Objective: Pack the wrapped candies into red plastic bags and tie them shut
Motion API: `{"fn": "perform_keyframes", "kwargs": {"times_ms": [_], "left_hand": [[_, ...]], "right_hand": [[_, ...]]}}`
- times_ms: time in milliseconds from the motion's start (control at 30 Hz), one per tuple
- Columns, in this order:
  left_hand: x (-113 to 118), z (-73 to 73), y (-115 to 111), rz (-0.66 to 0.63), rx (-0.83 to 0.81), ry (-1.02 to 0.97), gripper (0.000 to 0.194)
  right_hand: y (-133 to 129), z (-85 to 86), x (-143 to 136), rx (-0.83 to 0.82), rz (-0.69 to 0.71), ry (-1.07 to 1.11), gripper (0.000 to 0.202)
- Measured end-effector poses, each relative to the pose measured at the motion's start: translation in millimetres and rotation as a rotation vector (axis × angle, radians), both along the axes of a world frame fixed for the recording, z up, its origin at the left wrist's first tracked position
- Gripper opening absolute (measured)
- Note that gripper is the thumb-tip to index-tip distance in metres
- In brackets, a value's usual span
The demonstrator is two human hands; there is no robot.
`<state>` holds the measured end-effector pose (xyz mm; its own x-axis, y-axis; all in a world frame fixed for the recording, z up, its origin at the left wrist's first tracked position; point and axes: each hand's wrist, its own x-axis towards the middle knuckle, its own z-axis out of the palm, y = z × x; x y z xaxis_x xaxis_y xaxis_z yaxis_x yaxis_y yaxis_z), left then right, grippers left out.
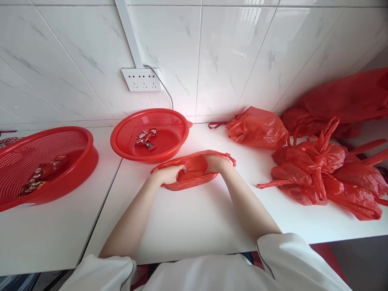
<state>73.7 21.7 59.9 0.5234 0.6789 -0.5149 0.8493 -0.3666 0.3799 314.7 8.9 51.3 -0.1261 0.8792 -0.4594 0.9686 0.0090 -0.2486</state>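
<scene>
A red plastic bag lies spread at its mouth on the white table in front of me. My left hand reaches into the bag's left side, its fingers partly showing and apart, touching the plastic. On the right side, my right hand is inside the bag's mouth, its fingers hidden by the plastic. Just behind the bag stands a round red basket with several small wrapped packets in it.
A larger red basket with red packets stands at the left. Several tied red bags are piled at the right. One filled red bag rests near the tiled wall, below which a seam crosses the white table.
</scene>
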Motion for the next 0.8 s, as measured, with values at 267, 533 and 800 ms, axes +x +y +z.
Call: {"fn": "perform_keyframes", "kwargs": {"times_ms": [267,533,800], "left_hand": [[-1,17.0,1,-0.006,0.169,-0.152,0.036],[8,6.2,-1,-0.045,0.35,-0.215,0.071],[0,-16.0,7,-0.071,0.122,-0.062,0.096]], "right_hand": [[-4,10.5,9,0.092,0.047,0.131,0.036],[-8,21.5,-6,0.336,0.209,0.502,0.04],[4,-14.3,0,0.042,0.025,0.051,0.111]]}}
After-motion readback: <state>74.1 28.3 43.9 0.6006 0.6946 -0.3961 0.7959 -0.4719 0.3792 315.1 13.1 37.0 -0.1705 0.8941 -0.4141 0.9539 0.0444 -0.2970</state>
